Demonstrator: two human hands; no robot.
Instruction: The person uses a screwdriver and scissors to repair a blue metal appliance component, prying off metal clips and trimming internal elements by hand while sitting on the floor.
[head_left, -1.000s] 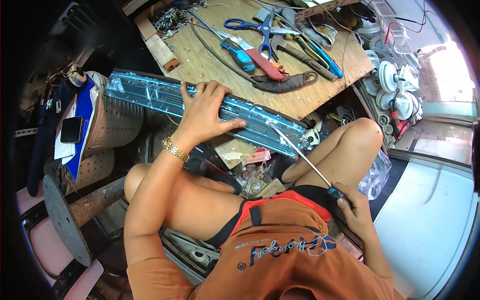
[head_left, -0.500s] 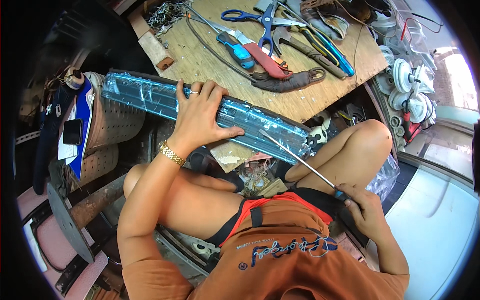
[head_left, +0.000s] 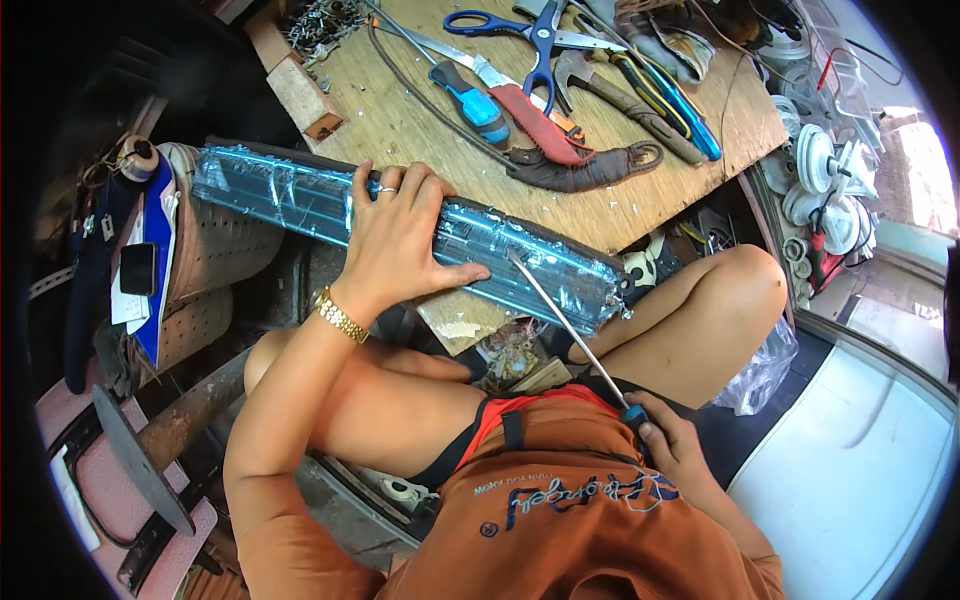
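A long flat bar (head_left: 505, 235) covered in torn, shiny blue film lies slantwise across the near edge of the workbench, above my lap. My left hand (head_left: 398, 225) grips it near the middle, fingers over its far side and thumb along its near face. In my right hand (head_left: 665, 425), by my right thigh, is a screwdriver (head_left: 575, 332) with a blue and black handle. Its long metal shaft points up and left, and the tip appears to meet the film right of my left thumb. The bar's underside is hidden.
On the wooden workbench (head_left: 420, 130) lie blue-handled scissors (head_left: 543, 60), a hammer (head_left: 635, 110), a red-handled saw (head_left: 545, 125), another blue screwdriver (head_left: 470, 105) and a brown-handled tool (head_left: 585, 167). Screws (head_left: 325, 28) are heaped at its far left corner. A phone (head_left: 138, 270) rests at left.
My right hand has moved left toward my body, so the screwdriver stands steeper. Its tip has shifted slightly left and up along the bar. My left hand keeps its hold.
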